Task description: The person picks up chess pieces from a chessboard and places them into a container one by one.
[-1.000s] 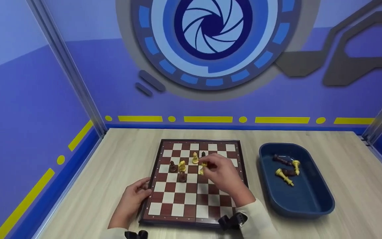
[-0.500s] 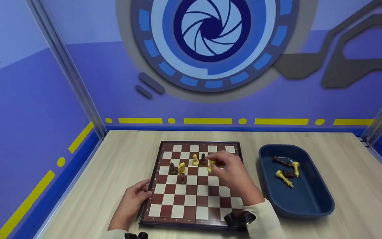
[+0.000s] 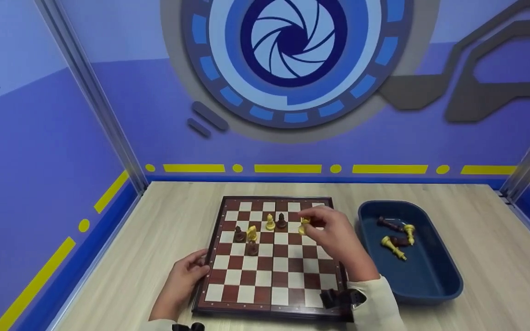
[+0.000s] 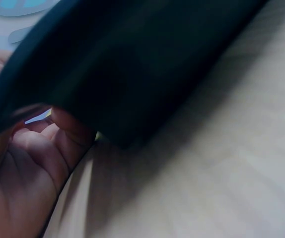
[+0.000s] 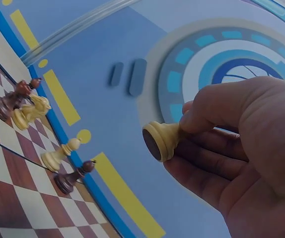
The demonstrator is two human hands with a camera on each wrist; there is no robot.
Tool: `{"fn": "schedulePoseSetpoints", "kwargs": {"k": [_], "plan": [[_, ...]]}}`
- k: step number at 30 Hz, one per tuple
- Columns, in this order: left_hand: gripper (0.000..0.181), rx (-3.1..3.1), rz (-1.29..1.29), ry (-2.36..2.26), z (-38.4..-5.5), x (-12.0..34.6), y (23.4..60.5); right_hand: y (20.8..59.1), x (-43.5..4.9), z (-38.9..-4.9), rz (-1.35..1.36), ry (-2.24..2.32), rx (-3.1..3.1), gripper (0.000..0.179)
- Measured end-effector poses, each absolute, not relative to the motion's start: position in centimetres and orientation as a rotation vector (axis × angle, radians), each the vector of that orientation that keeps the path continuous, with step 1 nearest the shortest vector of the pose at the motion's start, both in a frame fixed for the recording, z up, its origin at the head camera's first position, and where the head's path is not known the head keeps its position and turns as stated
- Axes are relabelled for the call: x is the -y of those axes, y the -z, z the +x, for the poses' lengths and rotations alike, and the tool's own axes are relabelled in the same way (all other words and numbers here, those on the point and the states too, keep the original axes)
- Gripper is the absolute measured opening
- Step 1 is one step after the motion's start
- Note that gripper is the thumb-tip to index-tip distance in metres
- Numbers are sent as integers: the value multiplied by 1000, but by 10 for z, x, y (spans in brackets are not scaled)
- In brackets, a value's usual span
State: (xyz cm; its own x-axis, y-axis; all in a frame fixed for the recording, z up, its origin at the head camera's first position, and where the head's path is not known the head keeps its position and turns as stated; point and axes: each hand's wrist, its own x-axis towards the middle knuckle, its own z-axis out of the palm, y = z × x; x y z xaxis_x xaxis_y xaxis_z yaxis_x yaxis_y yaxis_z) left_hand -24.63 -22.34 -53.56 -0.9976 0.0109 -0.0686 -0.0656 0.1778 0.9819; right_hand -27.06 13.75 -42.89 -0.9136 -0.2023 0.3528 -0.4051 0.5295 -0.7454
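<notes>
My right hand (image 3: 331,232) pinches a yellow chess piece (image 5: 161,141) between thumb and fingers, its dark underside lifted off the board; its top is hidden in the hand. At the left edge of the chessboard (image 3: 288,264), my left hand (image 3: 182,280) grips the rim, thumb up by the edge. On the board stand a yellow piece shaped like a knight (image 3: 251,233), a dark piece (image 3: 239,234) to its left and another dark piece (image 3: 252,248) in front of it. Farther back, a yellow bishop (image 3: 270,222) and a dark bishop (image 3: 281,221) stand side by side.
A deep blue plastic tub (image 3: 421,276) is right of the board, close to my right forearm. Several dark and yellow chess pieces lie in its far half. A patterned blue wall (image 3: 292,151) closes off the back of the wooden table (image 3: 122,257).
My right hand has moved right, away from the dark bishop, carrying the yellow chess piece with it. The left hand stays at the board's edge.
</notes>
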Motion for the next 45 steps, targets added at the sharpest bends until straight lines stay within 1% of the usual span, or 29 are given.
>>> {"fn": "schedulePoseSetpoints", "kwargs": {"k": [20, 45], "plan": [[51, -2364, -74, -1982, -246, 223, 538, 425, -172, -276, 311, -1386, 2572, 29], [51, -2365, -23, -1992, -246, 223, 537, 424, -205, -277, 189, -1312, 2569, 31]]}}
